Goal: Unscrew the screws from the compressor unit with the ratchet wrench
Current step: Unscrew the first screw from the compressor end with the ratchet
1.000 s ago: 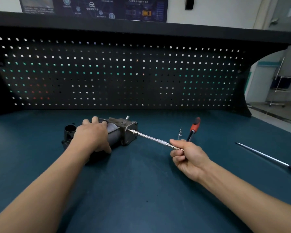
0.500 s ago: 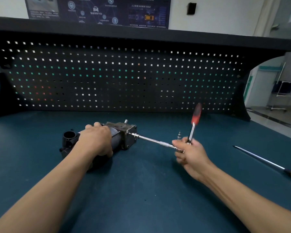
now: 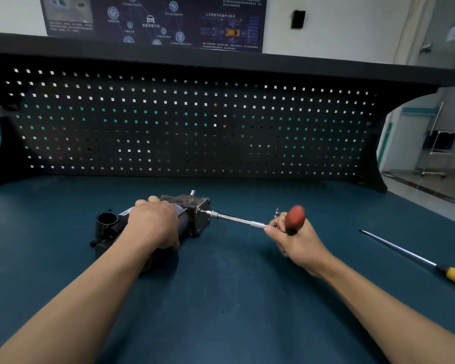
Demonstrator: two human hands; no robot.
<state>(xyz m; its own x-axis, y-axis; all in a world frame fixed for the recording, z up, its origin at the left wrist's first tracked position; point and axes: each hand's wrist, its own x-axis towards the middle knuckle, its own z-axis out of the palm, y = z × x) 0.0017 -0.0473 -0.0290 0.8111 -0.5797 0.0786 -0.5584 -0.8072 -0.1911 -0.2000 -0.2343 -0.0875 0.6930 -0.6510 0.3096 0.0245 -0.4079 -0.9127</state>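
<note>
Left hand (image 3: 153,224) clamping over compressor unit (image 3: 199,214), lying on bench (image 3: 221,298). Right hand (image 3: 297,245) gripping ratchet wrench (image 3: 234,219) near red handle, extension meeting unit's end face. Unit looking heavy, rigid; slim extension probably slipping off if tilting.

Two bare grips work at a compressor unit on a dark teal tabletop (image 3: 221,298).

The compressor unit (image 3: 196,210) lies on its side, black port end to the left and grey metal block to the right. The left grip (image 3: 153,224) lies over its dark round body, fingers curled over the top. The ratchet wrench (image 3: 237,219) reaches with its silver shaft from the block's right face to the right grip (image 3: 297,245), which pinches the shaft's near end, and the red handle sticks up above the knuckles. A small silver piece (image 3: 277,212) stands just behind that grip. A yellow-handled screwdriver (image 3: 410,254) lies well apart to the right. A black pegboard (image 3: 195,127) backs the tabletop, with a dark poster (image 3: 155,19) on the wall above.
</note>
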